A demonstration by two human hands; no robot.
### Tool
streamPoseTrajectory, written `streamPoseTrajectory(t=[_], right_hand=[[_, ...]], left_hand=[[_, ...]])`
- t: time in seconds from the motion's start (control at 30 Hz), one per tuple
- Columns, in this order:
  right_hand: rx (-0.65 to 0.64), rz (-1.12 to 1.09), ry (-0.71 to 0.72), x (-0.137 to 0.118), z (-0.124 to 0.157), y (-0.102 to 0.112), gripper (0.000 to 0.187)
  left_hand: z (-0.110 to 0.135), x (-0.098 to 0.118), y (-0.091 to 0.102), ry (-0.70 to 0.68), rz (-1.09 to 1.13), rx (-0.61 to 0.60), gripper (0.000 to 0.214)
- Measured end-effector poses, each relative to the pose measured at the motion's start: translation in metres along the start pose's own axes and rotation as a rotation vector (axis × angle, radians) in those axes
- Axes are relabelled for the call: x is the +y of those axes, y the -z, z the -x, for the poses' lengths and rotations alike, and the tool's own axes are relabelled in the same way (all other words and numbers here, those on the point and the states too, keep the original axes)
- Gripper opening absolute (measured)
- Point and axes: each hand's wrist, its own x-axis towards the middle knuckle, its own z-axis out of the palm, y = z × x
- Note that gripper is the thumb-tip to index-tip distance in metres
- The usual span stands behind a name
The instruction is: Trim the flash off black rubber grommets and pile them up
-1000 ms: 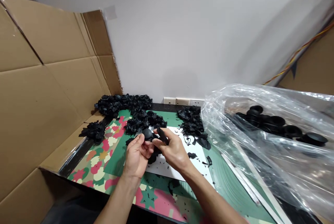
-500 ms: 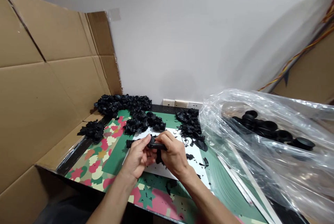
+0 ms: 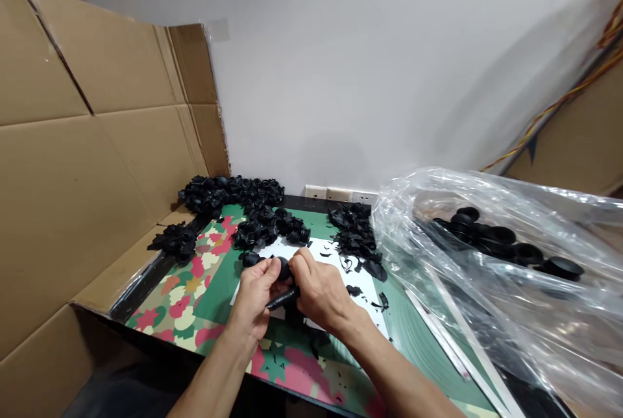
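My left hand (image 3: 254, 297) pinches a round black rubber cap (image 3: 281, 268) over the white sheet (image 3: 335, 256) on the table. Pressed against the cap from the right, my right hand (image 3: 318, 291) is closed round a thin black tool (image 3: 282, 300) whose end sticks out toward my left palm. Both hands meet at the cap. Black trimmings (image 3: 357, 290) lie scattered on the sheet near them.
Piles of black rubber parts (image 3: 233, 194) lie at the table's back left, another pile (image 3: 355, 230) at the back middle. A clear plastic bag (image 3: 491, 275) with black caps (image 3: 506, 246) fills the right. Cardboard walls (image 3: 82, 145) stand on the left; a camouflage-patterned mat (image 3: 189, 295) covers the table.
Both hands have dropped a little toward the table's near side. The cap turned in my fingers, and the black tool now points down-left below the cap instead of lying above my right hand.
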Motion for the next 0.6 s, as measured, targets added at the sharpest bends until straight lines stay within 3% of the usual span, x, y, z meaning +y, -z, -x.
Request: streamPoseTrajectory(t=[0.1, 0.2, 0.33, 0.47, 0.6], right_hand=[[-0.070, -0.010, -0.055, -0.003, 0.000, 0.000, 0.011], [-0.112, -0.181, -0.247, -0.002, -0.001, -0.002, 0.006], [-0.050, -0.438, -0.494, 0.008, -0.003, -0.006, 0.007], [-0.007, -0.574, -0.506, 0.016, -0.001, 0.000, 0.019], [0.043, -0.676, -0.360, 0.012, 0.002, 0.006, 0.033]], left_hand=[[0.002, -0.002, 0.001, -0.084, -0.047, -0.020, 0.047], [0.004, -0.004, 0.002, -0.154, -0.117, -0.042, 0.046], [0.005, -0.007, 0.004, -0.157, -0.120, -0.131, 0.047], [-0.002, -0.007, 0.010, -0.098, 0.006, -0.086, 0.048], [-0.007, -0.008, 0.013, -0.037, 0.070, -0.094, 0.048]])
